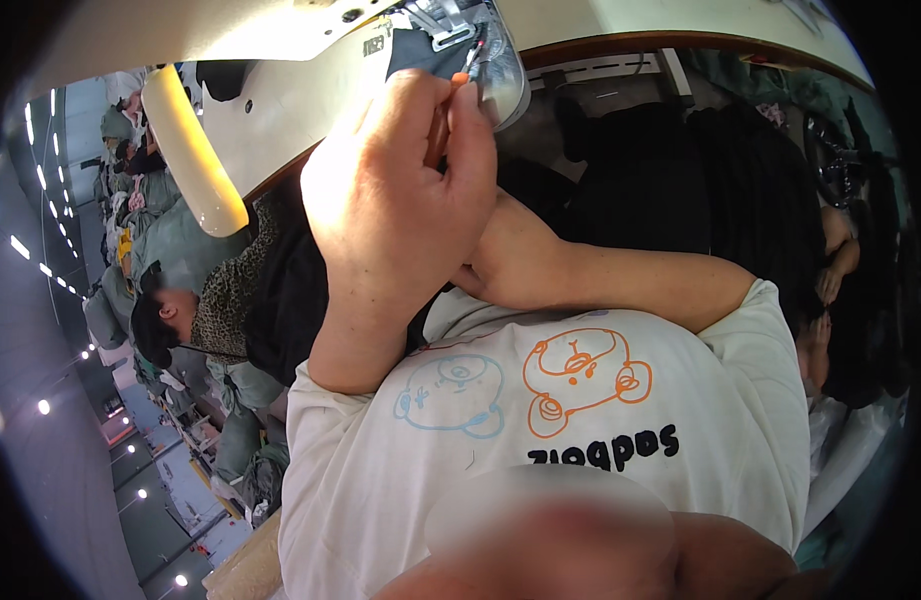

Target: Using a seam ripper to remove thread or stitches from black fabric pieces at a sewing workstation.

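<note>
Along the bottom of the view, a blurred patch covers part of the person's white T-shirt (580, 400), which carries bear drawings in orange and pale blue. Just beyond it the two hands meet, one overlapping the other. The left hand (405, 185) is curled, its back to the camera, thumb and forefinger pinching a slim orange tool (461, 79). Only its orange end shows plainly, peeking out at the fingertips; the rest lies buried in the grip, so its exact kind and full length cannot be made out. Its long axis seems to run up and slightly to the right, the visible end pointing at the shiny metal plate (503, 85) and presser foot (453, 38) of a sewing machine (230, 25). The right hand (505, 245) passes behind the left wrist; its fingers are mostly hidden, and whether they hold anything cannot be told.

Dark cloth (412, 52) lies beside the presser foot, partly covered by the left hand. The machine's head is cut off above, washed out by its lamp glare. It stands over a cream desk (290, 115) with a brown edge.

Farther left sits a person in a leopard-print top (230, 305), near bulging grey-green sacks (180, 220); beyond are ceiling lights (44, 407).
</note>
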